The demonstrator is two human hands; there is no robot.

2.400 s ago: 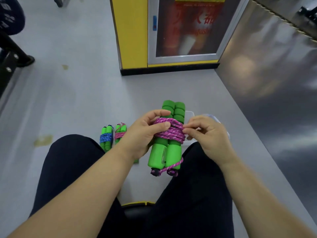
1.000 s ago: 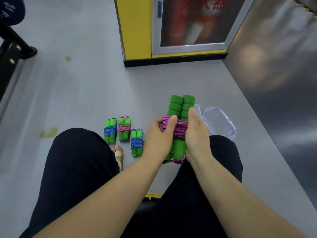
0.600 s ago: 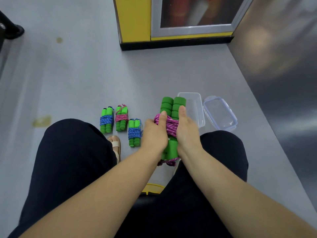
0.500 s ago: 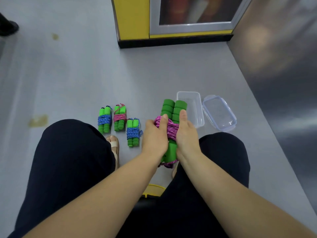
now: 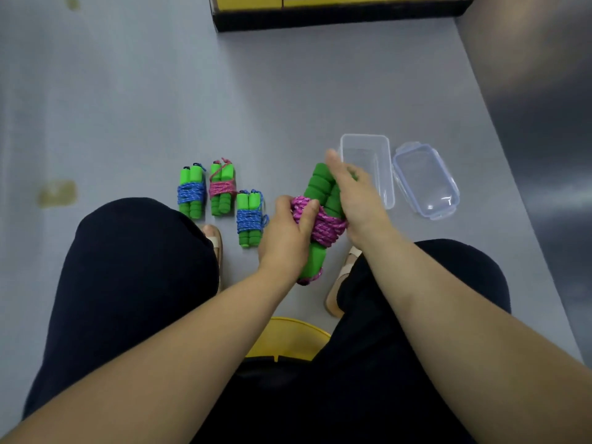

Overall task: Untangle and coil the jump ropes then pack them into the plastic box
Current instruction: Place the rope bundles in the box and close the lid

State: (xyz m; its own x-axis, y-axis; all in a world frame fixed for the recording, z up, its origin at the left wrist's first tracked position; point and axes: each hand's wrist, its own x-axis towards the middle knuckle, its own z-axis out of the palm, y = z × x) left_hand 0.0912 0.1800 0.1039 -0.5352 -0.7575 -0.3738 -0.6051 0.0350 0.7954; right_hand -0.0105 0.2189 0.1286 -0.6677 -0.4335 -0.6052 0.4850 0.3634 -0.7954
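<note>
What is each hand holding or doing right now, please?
Left hand: grips the wound skipping rope at its pink coil.
Right hand: open, blurred, fingers lying along the green handles.

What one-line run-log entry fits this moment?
left hand grips pink-wrapped jump rope | right hand rests on handles | open box beside

Dk navy trousers (image 5: pixel 128 283) w/ beige strap sandals (image 5: pixel 340 281); forearms (image 5: pixel 192 347) bare.

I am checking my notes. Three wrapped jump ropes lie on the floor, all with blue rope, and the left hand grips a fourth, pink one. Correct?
Not all. The head view shows the middle floor bundle wound with pink rope; only the left bundle and the right bundle are blue. The rest holds.
</note>
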